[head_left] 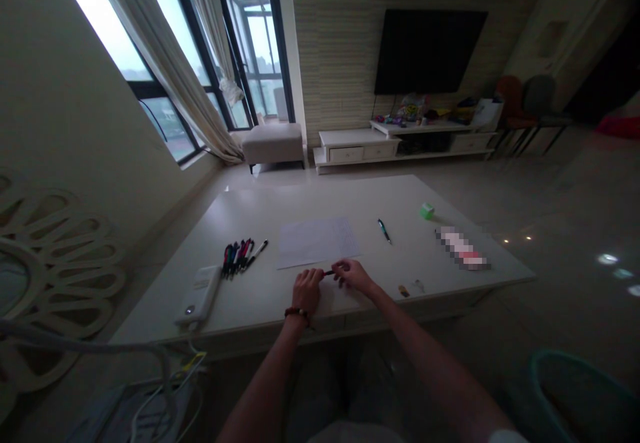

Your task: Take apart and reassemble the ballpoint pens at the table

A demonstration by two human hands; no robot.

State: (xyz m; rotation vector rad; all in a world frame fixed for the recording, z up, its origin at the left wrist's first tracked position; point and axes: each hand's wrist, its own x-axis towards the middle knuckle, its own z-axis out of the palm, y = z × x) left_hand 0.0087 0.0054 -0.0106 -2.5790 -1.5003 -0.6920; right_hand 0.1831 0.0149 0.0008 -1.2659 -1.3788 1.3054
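Note:
Between my two hands is a slim dark pen [329, 272] with a reddish part, lying roughly level just above the table's near side. My left hand [307, 289], with a beaded bracelet at its wrist, is closed around the pen's left end. The fingers of my right hand [352, 275] pinch its other end. Just beyond my hands lies a sheet of white paper [315, 240]. Off to its right, a teal and black pen [384, 230] lies alone. A row of several pens [237, 258] sits to the left of the paper.
A white power strip [201, 294] with a cable is at the left of the white table [380, 196]. Farther right are a green cube-shaped item [427, 211], a blurred-out pink item [463, 248] and a small brownish piece [403, 291]. A teal-rimmed chair or basket [537, 370] stands at lower right.

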